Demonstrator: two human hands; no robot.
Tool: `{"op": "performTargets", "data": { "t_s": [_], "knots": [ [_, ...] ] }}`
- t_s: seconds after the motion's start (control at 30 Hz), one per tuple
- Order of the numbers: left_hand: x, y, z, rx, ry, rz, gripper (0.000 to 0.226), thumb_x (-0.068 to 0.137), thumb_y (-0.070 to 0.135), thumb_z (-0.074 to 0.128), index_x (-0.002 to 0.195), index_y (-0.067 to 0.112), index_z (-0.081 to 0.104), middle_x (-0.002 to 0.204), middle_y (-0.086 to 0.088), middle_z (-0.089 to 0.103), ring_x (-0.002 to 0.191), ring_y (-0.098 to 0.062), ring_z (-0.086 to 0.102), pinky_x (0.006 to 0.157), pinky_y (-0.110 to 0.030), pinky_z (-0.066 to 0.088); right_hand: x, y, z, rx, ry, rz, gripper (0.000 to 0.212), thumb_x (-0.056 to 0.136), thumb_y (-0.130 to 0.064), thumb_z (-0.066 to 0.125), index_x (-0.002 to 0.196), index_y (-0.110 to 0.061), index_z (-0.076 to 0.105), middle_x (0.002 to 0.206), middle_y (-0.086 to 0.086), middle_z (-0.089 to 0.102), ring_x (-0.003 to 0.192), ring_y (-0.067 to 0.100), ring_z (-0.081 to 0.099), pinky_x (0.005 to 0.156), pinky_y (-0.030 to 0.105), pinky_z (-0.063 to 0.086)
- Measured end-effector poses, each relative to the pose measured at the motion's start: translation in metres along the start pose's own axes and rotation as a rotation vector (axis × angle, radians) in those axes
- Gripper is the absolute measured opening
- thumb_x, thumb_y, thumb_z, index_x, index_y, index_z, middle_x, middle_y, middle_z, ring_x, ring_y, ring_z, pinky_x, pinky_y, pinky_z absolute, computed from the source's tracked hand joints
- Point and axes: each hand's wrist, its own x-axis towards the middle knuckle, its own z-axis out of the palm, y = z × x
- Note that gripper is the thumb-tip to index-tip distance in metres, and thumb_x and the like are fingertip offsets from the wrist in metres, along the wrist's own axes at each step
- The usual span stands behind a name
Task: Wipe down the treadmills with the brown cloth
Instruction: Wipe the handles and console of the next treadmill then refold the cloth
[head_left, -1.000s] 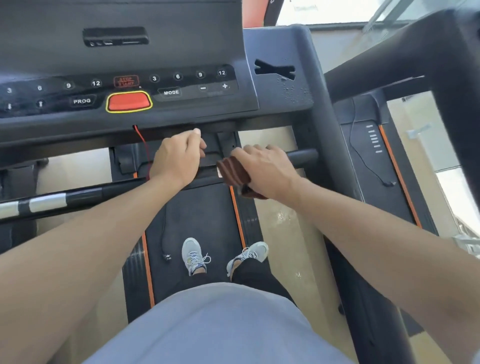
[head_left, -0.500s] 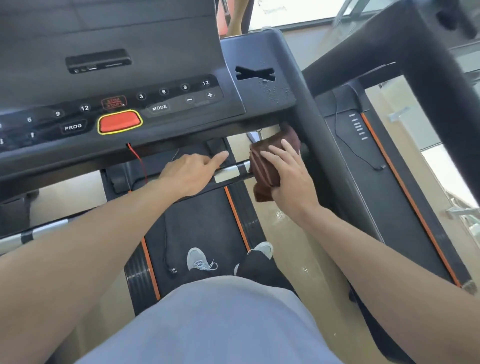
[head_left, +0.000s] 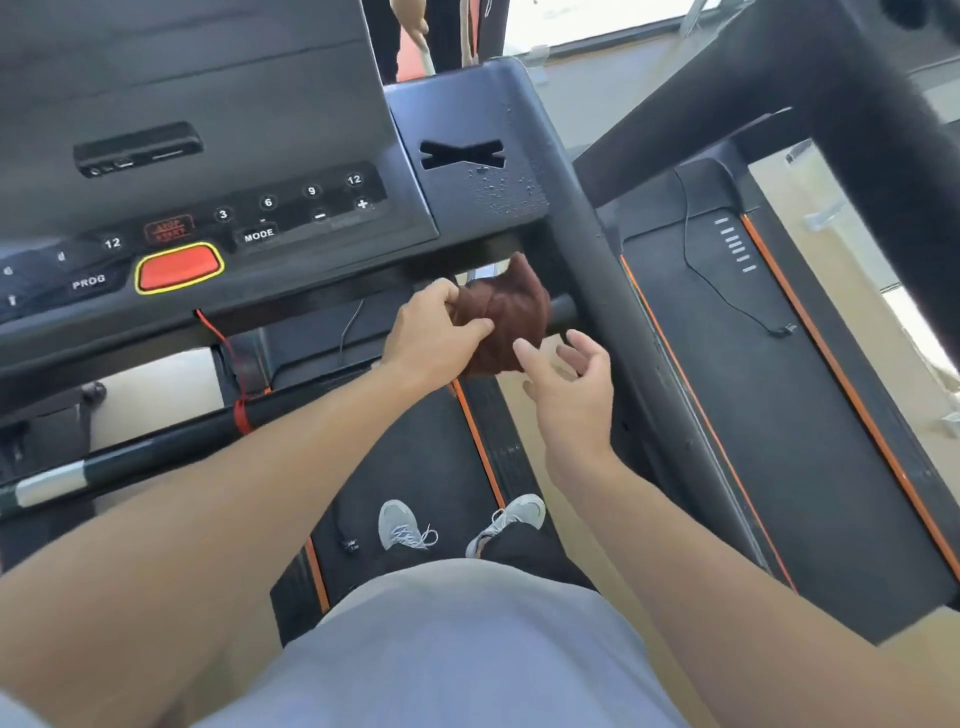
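Black treadmill parts fill most of the view, with a pale shiny floor (head_left: 524, 415) showing between two machines. Up top is the treadmill console (head_left: 218, 218), dark and flat, with white numbers, the words PROG and MODE, and a big red button (head_left: 179, 266) with a yellow ring around it. Little drops of water (head_left: 501, 189) sit on the grey corner beside the buttons. Just under the console, the brown cloth (head_left: 506, 317) is bunched up in a soft lump, right in front of the black handlebar (head_left: 563, 310). The left hand (head_left: 434, 338) pinches the cloth's left side with thumb and fingers closed on it. The right hand (head_left: 569, 384) is just below and to the right of the cloth, with its fingers spread and loose, holding nothing; one fingertip is at the cloth's edge, and I cannot tell if it touches. A thin red cord (head_left: 228, 358) hangs down from the console to a black bar. Far below, two grey shoes (head_left: 405, 525) stand on the black belt (head_left: 415, 467) with orange stripes. A second treadmill (head_left: 769, 395) sits on the right.
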Motion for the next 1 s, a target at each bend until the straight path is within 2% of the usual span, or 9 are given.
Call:
{"op": "performTargets", "data": {
  "t_s": [0.1,0.23,0.33,0.43,0.57,0.67,0.77,0.83,1.0],
  "knots": [
    [-0.013,0.011,0.007,-0.114,0.084,0.058,0.019,0.082,0.017,0.073,0.088,0.015,0.055,0.087,-0.001,0.073,0.085,-0.021,0.068,0.082,-0.046,0.056,0.019,-0.008,-0.006,0.164,-0.153,0.233,0.037,0.095,-0.028,0.075,0.128,-0.017,0.061,0.119,0.0,0.07,0.112,0.016,0.068,0.088,0.035,0.062],
    [-0.028,0.031,0.008,-0.268,0.19,0.093,0.019,0.079,0.005,0.071,0.087,0.005,0.054,0.082,-0.013,0.07,0.07,-0.019,0.06,0.078,-0.051,0.054,0.029,-0.019,-0.016,0.11,-0.271,0.197,0.025,0.099,-0.03,0.069,0.119,-0.015,0.072,0.11,0.002,0.078,0.1,0.013,0.072,0.078,0.025,0.055],
    [-0.033,0.051,-0.001,-0.451,0.223,0.161,0.018,0.076,0.002,0.065,0.082,0.012,0.052,0.068,-0.003,0.063,0.069,-0.02,0.058,0.073,-0.056,0.055,0.027,-0.04,-0.021,0.087,-0.155,-0.039,0.008,0.103,-0.025,0.064,0.104,-0.019,0.068,0.098,-0.007,0.074,0.084,-0.001,0.066,0.077,0.019,0.05],
    [-0.033,0.083,-0.015,-0.544,0.22,0.304,0.027,0.08,-0.01,0.059,0.087,0.014,0.05,0.067,0.009,0.064,0.067,-0.013,0.061,0.067,-0.043,0.056,0.019,-0.074,-0.023,0.097,-0.074,-0.339,0.006,0.105,-0.02,0.061,0.1,-0.02,0.056,0.094,-0.009,0.064,0.084,-0.002,0.061,0.081,0.019,0.048],
    [-0.004,0.118,-0.039,-0.564,0.343,0.445,0.035,0.078,-0.008,0.067,0.092,0.016,0.045,0.087,-0.014,0.065,0.078,-0.016,0.066,0.075,-0.039,0.06,0.045,-0.125,-0.014,0.022,0.029,-0.684,0.011,0.101,-0.019,0.065,0.104,-0.014,0.056,0.093,-0.011,0.06,0.084,0.002,0.058,0.082,0.026,0.05],
    [0.042,0.122,-0.059,-0.356,0.415,0.334,0.051,0.081,0.009,0.079,0.12,0.018,0.046,0.124,-0.005,0.061,0.106,-0.015,0.065,0.094,-0.03,0.057,0.097,-0.155,0.001,-0.384,0.113,-0.809,0.034,0.097,-0.034,0.067,0.128,-0.022,0.058,0.125,-0.011,0.059,0.117,0.008,0.055,0.106,0.035,0.046],
    [0.08,0.112,-0.072,-0.072,0.343,0.26,0.063,0.09,0.012,0.068,0.146,0.018,0.04,0.143,0.002,0.049,0.131,-0.016,0.05,0.11,-0.027,0.042,0.139,-0.148,0.02,-0.978,-0.031,-0.834,0.062,0.104,-0.036,0.054,0.16,-0.018,0.032,0.168,0.006,0.026,0.156,0.028,0.02,0.126,0.043,0.009],
    [0.101,0.108,-0.073,0.061,0.278,0.265,0.058,0.094,0.011,0.058,0.149,0.02,0.042,0.148,0.0,0.05,0.136,-0.018,0.047,0.109,-0.025,0.036,0.151,-0.12,0.035,-1.246,-0.259,-0.789,0.063,0.11,-0.042,0.036,0.165,-0.019,0.017,0.174,0.004,0.008,0.16,0.027,0.001,0.128,0.042,-0.003],
    [0.152,0.114,-0.073,0.274,0.131,0.23,0.044,0.103,0.026,0.048,0.147,0.022,0.046,0.148,-0.005,0.051,0.135,-0.027,0.048,0.108,-0.037,0.039,0.168,-0.096,0.066,-1.491,-0.274,-0.899,0.064,0.11,-0.049,0.01,0.166,-0.02,0.004,0.174,-0.001,-0.002,0.16,0.027,-0.01,0.129,0.048,-0.004]
  ]
}}
